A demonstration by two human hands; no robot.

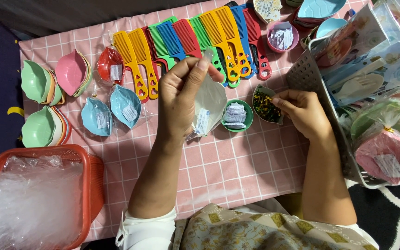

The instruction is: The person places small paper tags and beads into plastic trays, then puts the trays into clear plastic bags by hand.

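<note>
My left hand [181, 95] holds up a white leaf-shaped dish in a clear plastic bag [210, 104], pinching the gathered bag top between thumb and fingers. My right hand [302, 111] reaches into a small green leaf-shaped dish [265, 107] full of gold and green twist ties, its fingertips closed on the ties. Between the hands stands a round green bowl [237, 115] holding small white paper labels.
A row of coloured combs [195, 41] lies at the back of the pink checked tablecloth [228, 162]. Stacks of leaf dishes [47, 83] and bagged blue ones [112, 109] lie left. An orange basket [89, 185] of plastic bags sits front left; a grey basket [320, 92] of packed goods stands right.
</note>
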